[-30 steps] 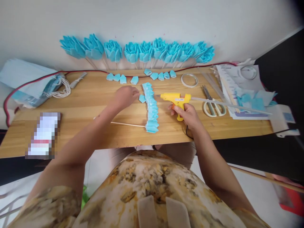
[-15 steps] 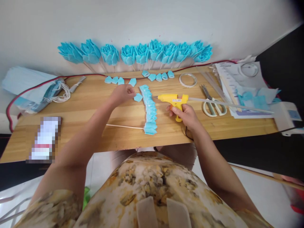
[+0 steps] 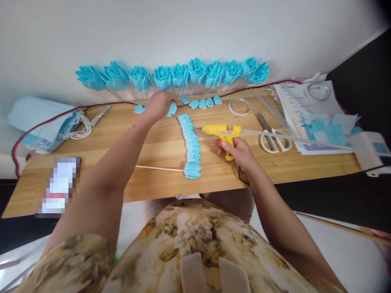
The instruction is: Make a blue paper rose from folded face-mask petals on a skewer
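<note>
My left hand reaches over the small blue folded petals at the back of the table, its fingers bent and partly hidden. A blue petal shows at its fingers, overlapping another piece beneath. My right hand is wrapped round a yellow glue gun, with a long glue stick out of its back. The nozzle points left at a strip of overlapping blue petals, just apart from it. A thin stick meets the strip's near end.
Blue paper flowers on sticks lean along the wall. Loose petals, a tape roll and scissors lie on the table. A bag of blue sheets and a phone are at left; papers at right.
My left hand has moved back and up from beside the strip to the loose petals, and the petal beside the strip is gone from there. My right hand stays with the glue gun.
</note>
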### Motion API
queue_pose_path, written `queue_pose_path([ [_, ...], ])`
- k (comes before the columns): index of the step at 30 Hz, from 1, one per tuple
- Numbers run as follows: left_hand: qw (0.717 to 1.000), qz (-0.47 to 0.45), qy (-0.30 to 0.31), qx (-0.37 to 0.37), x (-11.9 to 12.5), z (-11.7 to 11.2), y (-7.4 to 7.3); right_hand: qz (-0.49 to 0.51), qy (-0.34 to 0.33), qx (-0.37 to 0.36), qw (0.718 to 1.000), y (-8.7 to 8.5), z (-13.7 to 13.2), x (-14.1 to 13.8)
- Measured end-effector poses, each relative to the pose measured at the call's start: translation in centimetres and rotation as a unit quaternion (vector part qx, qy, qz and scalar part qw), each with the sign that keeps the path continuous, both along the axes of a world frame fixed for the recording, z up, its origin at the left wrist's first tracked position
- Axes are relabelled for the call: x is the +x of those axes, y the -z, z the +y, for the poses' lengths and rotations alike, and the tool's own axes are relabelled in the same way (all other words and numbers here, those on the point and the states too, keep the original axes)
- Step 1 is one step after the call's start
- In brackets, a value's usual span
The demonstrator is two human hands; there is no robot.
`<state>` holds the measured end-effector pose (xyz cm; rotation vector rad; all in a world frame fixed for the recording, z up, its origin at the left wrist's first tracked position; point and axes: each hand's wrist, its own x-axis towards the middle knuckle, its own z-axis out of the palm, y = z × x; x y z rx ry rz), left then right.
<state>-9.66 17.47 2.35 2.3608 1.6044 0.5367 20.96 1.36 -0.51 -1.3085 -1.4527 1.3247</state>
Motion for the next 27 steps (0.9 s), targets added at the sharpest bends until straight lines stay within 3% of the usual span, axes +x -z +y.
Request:
queue_pose_path([
  [4,0.999,-0.001,0.033,0.023,-0.2,0.3,0.9,0.006,-0.003,-0.001,1.000,0.1,0.0,0.1],
  [10,0.992,0.029,0.119,0.039,-2.1,-1.0,0.9,0.021,-0.017,-0.005,1.000,0.2,0.1,0.1],
  [14,0.986,0.076,0.133,0.063,-2.3,-1.5,1.9,0.017,-0.018,-0.005,1.000,0.2,0.1,0.3],
  [19,0.990,0.106,0.062,0.068,-1.4,-1.6,3.5,-0.005,-0.011,-0.010,1.000,0.0,0.1,0.3],
  [22,0.994,0.097,0.007,0.057,-1.0,-2.0,3.3,-0.007,-0.009,-0.006,1.000,-0.1,0.2,0.2],
  [27,0.988,0.086,-0.074,0.103,-1.4,-2.3,2.3,-0.013,-0.013,-0.012,1.000,-0.2,0.1,0.2],
])
